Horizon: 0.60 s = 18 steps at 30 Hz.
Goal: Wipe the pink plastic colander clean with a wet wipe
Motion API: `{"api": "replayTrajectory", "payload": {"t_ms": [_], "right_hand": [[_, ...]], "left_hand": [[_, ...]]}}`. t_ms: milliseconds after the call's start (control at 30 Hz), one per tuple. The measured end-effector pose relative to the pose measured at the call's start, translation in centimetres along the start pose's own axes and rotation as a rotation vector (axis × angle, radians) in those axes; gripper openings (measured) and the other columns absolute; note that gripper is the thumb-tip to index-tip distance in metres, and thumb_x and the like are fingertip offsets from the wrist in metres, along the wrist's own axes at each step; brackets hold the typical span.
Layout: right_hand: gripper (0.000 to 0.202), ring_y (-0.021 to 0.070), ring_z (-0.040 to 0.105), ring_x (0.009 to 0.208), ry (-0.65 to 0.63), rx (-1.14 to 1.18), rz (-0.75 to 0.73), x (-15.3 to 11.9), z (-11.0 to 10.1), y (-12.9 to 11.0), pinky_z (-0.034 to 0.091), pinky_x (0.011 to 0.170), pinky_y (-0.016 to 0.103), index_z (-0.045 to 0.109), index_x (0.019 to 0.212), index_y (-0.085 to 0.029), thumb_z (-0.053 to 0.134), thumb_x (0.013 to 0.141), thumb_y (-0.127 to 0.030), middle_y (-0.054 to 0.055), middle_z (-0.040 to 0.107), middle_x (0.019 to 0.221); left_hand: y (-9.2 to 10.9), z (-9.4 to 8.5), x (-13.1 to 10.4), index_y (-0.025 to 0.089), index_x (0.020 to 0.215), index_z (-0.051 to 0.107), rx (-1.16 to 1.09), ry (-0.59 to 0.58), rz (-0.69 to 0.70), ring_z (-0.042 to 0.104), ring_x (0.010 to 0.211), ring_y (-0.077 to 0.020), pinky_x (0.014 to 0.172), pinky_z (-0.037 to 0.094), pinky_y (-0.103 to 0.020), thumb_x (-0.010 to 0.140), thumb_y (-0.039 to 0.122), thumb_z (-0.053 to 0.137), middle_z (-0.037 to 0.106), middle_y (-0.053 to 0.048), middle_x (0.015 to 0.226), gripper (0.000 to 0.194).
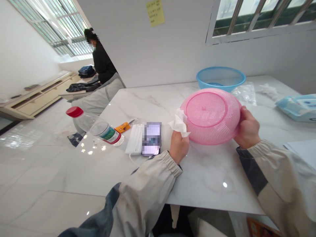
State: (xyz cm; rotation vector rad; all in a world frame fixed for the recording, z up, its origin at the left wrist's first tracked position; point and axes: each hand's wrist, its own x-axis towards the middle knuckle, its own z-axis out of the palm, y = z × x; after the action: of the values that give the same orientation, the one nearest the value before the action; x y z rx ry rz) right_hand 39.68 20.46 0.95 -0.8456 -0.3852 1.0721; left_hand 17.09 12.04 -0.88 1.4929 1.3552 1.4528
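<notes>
A pink plastic colander (206, 110) is held above the table, its round bottom facing up and toward me. My right hand (248, 129) grips its right side, fingers closed round the edge. At its left side, my left hand (179, 144) is closed on a crumpled white tissue (179, 122), which sticks up above the fist and touches the colander's wall. Whether the left fingers also grip the rim is hidden. Behind the colander stands a blue plastic basin (221, 79).
On the white marble table (207, 184) are a phone (151, 139), a white box-like device (134, 140) with a cable, a red-capped bottle (98, 128) and an orange packet (122, 127). Clear plastic wrap (247, 93) and a wipes pack (300, 107) lie right. A person (102, 59) sits back left.
</notes>
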Motion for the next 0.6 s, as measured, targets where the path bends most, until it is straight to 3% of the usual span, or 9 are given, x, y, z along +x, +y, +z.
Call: {"api": "replayTrajectory", "payload": {"t_ms": [300, 433, 600], "right_hand": [[0.045, 0.0107, 0.072, 0.089, 0.097, 0.096, -0.09, 0.25, 0.33, -0.07, 0.063, 0.086, 0.017, 0.079, 0.085, -0.019, 0.049, 0.118, -0.022, 0.0, 0.076, 0.093], [0.043, 0.0104, 0.073, 0.092, 0.073, 0.091, -0.08, 0.28, 0.38, -0.09, 0.063, 0.088, 0.017, 0.08, 0.089, -0.019, 0.049, 0.118, -0.021, 0.0, 0.077, 0.097], [0.045, 0.0102, 0.074, 0.09, 0.015, 0.033, 0.003, 0.04, 0.44, -0.04, 0.064, 0.084, 0.018, 0.081, 0.09, -0.02, 0.047, 0.119, -0.023, 0.0, 0.079, 0.097]], "left_hand": [[-0.32, 0.22, -0.13, 0.024, 0.124, 0.078, -0.007, -0.142, 0.02, 0.068, 0.144, -0.0344, 0.133, 0.045, -0.052, 0.112, 0.039, 0.054, 0.082, -0.016, 0.13, 0.031], [-0.52, 0.25, -0.31, 0.023, 0.114, 0.079, -0.007, -0.135, 0.035, 0.071, 0.137, -0.0338, 0.131, 0.047, -0.049, 0.114, 0.041, 0.053, 0.082, -0.017, 0.127, 0.031], [-0.89, 0.14, -0.22, 0.021, 0.123, 0.077, 0.007, -0.079, 0.055, 0.067, 0.146, -0.0339, 0.138, 0.04, -0.05, 0.114, 0.046, 0.054, 0.08, -0.017, 0.135, 0.035]]}}
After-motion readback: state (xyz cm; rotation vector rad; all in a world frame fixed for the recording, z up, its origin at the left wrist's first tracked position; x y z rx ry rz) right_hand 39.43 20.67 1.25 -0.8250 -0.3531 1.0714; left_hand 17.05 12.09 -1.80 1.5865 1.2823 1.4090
